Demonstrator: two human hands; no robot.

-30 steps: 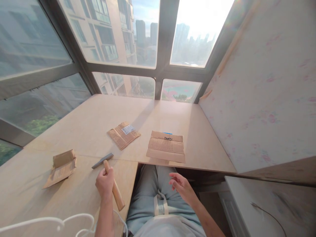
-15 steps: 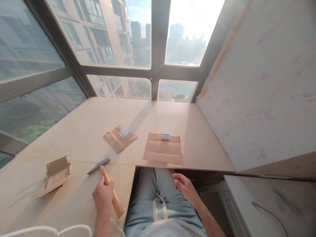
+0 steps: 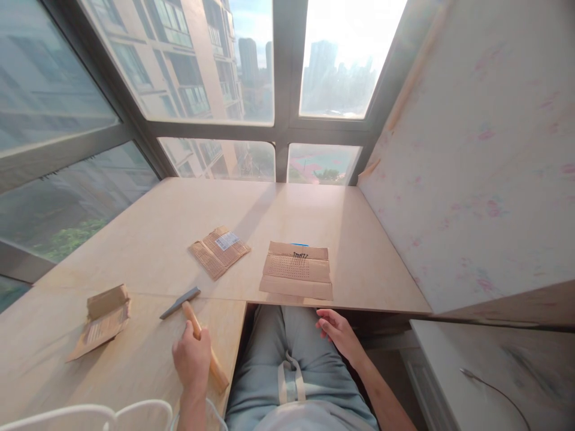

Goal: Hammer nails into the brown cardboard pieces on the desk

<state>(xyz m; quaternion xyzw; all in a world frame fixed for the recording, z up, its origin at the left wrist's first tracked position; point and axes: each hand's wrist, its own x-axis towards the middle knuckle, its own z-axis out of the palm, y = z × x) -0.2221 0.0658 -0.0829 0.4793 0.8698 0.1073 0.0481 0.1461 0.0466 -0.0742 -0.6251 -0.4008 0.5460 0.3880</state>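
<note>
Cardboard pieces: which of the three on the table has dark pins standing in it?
The rightmost piece, nearest the right hand, dotted with holes. The middle piece bears a white label; the left piece, by the hammer, is folded up.

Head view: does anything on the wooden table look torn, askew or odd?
Yes: three cardboard scraps lie askew. The left scrap has a raised flap, the labelled scrap is turned, and small nails stand in the holed scrap.
</note>
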